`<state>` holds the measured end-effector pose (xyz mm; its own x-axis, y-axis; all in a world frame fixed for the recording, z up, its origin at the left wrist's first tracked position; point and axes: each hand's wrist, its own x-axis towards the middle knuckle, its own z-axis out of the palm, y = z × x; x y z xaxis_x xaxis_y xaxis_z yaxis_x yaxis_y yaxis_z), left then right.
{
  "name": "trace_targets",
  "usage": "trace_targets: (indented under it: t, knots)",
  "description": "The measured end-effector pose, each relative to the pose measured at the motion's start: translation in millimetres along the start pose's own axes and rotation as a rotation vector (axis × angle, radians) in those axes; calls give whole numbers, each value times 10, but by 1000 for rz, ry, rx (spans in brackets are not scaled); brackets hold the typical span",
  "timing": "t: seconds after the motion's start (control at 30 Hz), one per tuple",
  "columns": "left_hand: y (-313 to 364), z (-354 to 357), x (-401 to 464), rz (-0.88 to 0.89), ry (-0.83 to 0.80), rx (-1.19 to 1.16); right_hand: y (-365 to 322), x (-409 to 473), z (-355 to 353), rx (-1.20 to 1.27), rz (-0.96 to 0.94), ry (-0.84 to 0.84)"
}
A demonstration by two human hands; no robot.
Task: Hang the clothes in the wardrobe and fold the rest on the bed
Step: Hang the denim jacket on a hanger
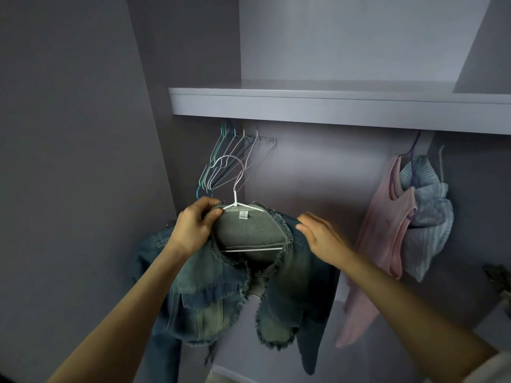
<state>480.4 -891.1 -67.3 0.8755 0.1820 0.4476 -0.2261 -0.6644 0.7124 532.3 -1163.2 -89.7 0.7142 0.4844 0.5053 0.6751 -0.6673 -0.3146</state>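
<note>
Denim jacket (249,286) on white hanger (235,200), hook up, left hand (193,230) pinching collar, right hand (318,239) spread

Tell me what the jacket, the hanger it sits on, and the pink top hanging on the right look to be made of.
Jacket: faded blue denim, matte, with frayed raw edges and visible seams.
Hanger: thin wire, probably white-coated metal, given its slim bent hook and smooth sheen.
Pink top: a soft, thin fabric, limply draped; fibre unclear.

Head view, seemingly close, facing wardrobe (331,106)
</note>
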Motion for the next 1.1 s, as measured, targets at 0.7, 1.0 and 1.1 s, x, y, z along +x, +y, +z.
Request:
trace_targets:
  t: [0.7,1.0,1.1]
  knots:
    - [304,1539,541,3,-232,-153,513,-850,-507,-75,415,-143]
    - [857,1816,712,374,-34,154,729,-848,-555,-513,414,142]
    - [1090,1744,864,556,99,280,781,-781,-605,-640,412,194]
